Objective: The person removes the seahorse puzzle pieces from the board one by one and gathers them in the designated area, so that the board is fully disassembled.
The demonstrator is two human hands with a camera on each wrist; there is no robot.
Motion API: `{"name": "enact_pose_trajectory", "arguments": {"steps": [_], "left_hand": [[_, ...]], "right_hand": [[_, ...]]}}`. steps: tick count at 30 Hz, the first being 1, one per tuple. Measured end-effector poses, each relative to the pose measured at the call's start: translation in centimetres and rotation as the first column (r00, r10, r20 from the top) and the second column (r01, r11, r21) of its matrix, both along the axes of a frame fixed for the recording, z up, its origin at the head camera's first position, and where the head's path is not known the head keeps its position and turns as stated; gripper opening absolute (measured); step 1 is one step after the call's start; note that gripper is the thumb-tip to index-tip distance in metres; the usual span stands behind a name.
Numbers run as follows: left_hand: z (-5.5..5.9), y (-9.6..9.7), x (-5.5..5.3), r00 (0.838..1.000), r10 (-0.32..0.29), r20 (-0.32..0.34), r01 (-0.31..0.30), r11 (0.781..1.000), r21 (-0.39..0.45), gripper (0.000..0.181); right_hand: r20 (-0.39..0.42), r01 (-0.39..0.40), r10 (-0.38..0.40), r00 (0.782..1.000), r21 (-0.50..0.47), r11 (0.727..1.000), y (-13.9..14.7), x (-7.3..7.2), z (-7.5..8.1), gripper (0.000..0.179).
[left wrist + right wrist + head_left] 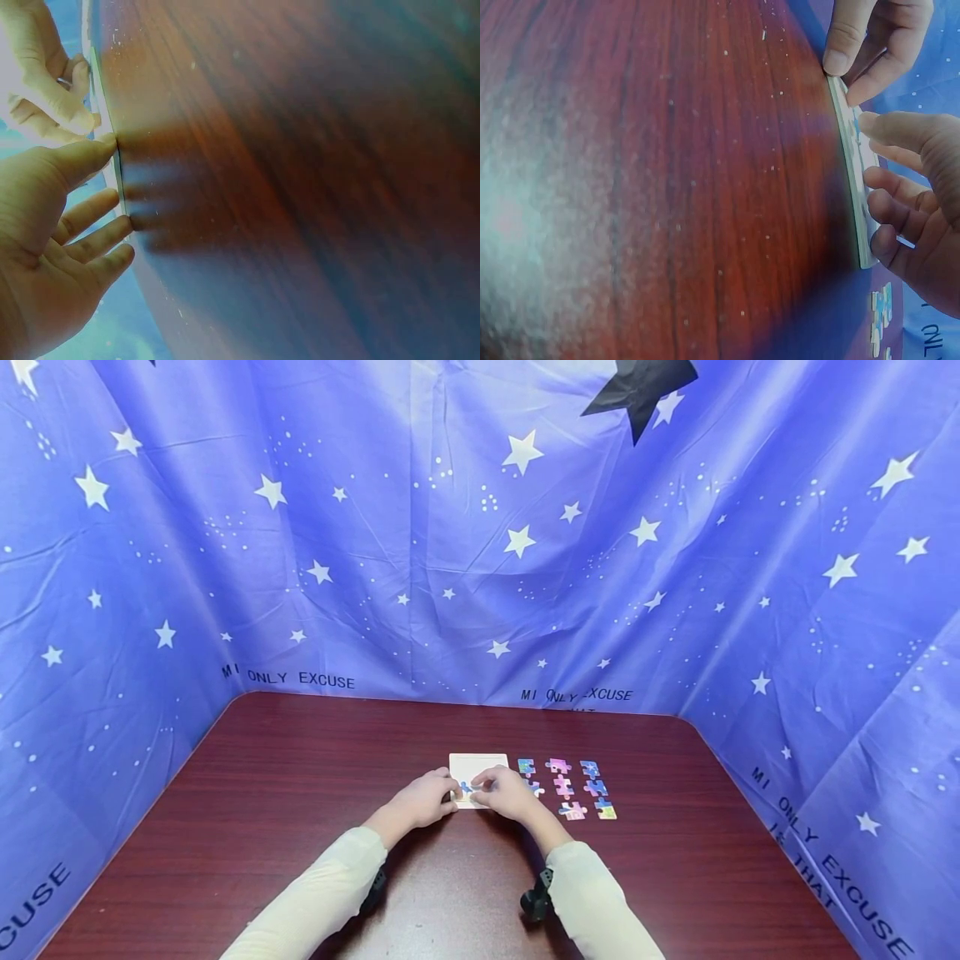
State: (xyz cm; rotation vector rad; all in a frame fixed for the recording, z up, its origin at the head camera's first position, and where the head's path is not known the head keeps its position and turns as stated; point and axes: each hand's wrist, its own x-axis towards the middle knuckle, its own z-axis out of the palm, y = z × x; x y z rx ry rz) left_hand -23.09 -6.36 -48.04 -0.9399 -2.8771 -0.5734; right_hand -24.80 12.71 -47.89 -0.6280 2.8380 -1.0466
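Observation:
A pale, shallow puzzle board (478, 762) lies on the table in front of me. My left hand (426, 797) grips its near left corner, thumb at the near edge and fingers by the left side. Over the board's lower middle, my right hand (506, 792) pinches a small blue puzzle piece (466, 788) with thumb and forefinger. In the right wrist view, the right hand (922, 202) has its other fingers loosely bent beside the board (853, 180). The left wrist view shows the left hand (60, 225) at the board's edge; the piece is mostly hidden there.
Right of the board lie several loose jigsaw pieces in rough columns, including a pink one (558, 766), a blue one (590, 768) and a yellow-blue one (605, 809). One is partly covered by my right hand. A starry blue curtain (450, 635) encloses the dark red table (300, 760).

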Motion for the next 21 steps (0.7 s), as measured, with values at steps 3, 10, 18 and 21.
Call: {"name": "enact_pose_trajectory", "arguments": {"steps": [3,10,18,21], "left_hand": [[-0.03,-0.01,-0.07,1.0,0.0,0.001,0.0,1.0,0.006,0.01],[-0.03,-0.48,-0.18,1.0,0.019,0.024,-0.019,0.999,0.026,0.015],[-0.17,-0.95,-0.42,0.995,0.071,0.07,-0.072,0.997,0.016,0.02],[-0.09,-0.93,-0.38,0.994,0.076,0.075,-0.077,0.997,0.013,0.022]], "right_hand": [[-0.007,0.005,-0.005,1.0,0.025,1.0,-0.16,-0.07,-0.09,0.022],[0.0,0.004,-0.004,1.0,0.062,0.998,-0.47,-0.14,-0.16,0.024],[0.02,0.0,-0.002,1.0,0.068,0.998,-0.43,-0.23,-0.21,0.025],[0.022,-0.001,-0.001,1.0,0.065,0.998,-0.41,-0.32,-0.32,0.024]]}}
